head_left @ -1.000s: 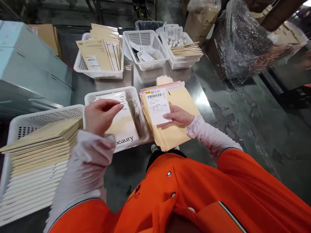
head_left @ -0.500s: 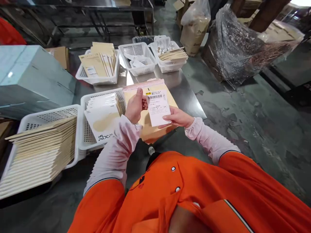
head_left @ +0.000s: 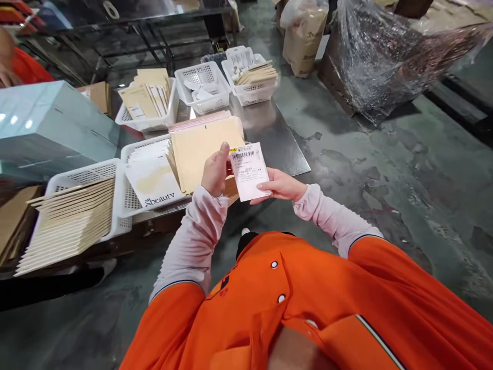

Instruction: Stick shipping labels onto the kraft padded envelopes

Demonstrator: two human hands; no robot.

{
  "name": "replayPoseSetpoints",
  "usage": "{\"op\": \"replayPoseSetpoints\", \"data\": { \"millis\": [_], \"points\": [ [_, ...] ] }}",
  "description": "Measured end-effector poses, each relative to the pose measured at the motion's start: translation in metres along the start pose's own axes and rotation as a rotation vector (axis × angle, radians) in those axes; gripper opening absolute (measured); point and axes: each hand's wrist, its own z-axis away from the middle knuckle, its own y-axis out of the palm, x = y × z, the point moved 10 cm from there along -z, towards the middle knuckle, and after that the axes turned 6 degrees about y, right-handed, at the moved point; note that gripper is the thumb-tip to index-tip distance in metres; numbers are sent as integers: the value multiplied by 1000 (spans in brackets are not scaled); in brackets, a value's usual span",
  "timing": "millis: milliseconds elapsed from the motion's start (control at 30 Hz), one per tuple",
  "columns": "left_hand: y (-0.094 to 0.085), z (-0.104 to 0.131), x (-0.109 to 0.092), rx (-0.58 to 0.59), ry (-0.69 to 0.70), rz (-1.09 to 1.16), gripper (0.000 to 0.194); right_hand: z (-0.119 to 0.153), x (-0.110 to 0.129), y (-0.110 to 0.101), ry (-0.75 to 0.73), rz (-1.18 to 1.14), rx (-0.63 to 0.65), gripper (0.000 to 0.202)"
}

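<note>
A white shipping label (head_left: 249, 174) with a barcode and a yellow mark faces me in front of my body. My right hand (head_left: 284, 185) pinches its lower right corner, thumb on top. At the label's left edge, my left hand (head_left: 215, 172) is closed with its thumb up; its fingertips are partly hidden behind the label. Beyond the hands lies a stack of tan padded envelopes (head_left: 206, 146) on the metal table (head_left: 275, 136). To its left, a white basket (head_left: 127, 154) holds white mailers (head_left: 154, 177) printed "beauty".
Another white basket (head_left: 117, 221) with many tan mailers stands at the left, below a pale blue-grey box (head_left: 57, 123). Three more baskets, one of them a basket (head_left: 206, 105) of paper scraps, line the far side. A plastic-wrapped load (head_left: 370, 67) sits on the floor. A person's hand (head_left: 7, 74) shows at far left.
The view has shifted, so the table and baskets appear further left relative to my hands. The label stays between both hands. The person's hand at far left has come into view.
</note>
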Motion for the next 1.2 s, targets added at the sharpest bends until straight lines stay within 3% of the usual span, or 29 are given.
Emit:
{"op": "replayPoseSetpoints", "data": {
  "millis": [133, 467, 667, 800, 867, 1000, 1067, 1100, 1200],
  "points": [
    [0, 11, -7, -34, -5, -28, 59, 5, -1, 5, -14, -26, 15, 63],
    [-20, 20, -11, -43, 53, -46, 62, 1, -13, 23, 10, -79, 39, 57],
    [-29, 19, -6, -78, 118, -117, 49, 5, -22, 13, 69, -87, -123, 32],
    [-39, 34, -28, -83, 333, -140, 42, 8, -23, -1, 84, -92, -265, 38],
    [-39, 55, -48, 13, 482, -93, 34, 10, -21, -9, 61, -81, -318, 38],
    [-11, 114, -77, 514, 642, -92, 16, 19, -12, -30, -29, 10, -427, 34],
    [-6, 131, -86, 599, 679, -116, 11, 24, -8, -38, -66, 119, -438, 39],
    [-9, 130, -91, 542, 689, -114, 10, 26, -9, -39, -67, 186, -416, 43],
    [-34, 100, -100, 149, 691, -43, 19, 30, -26, -38, -26, 348, -302, 57]
  ]
}}
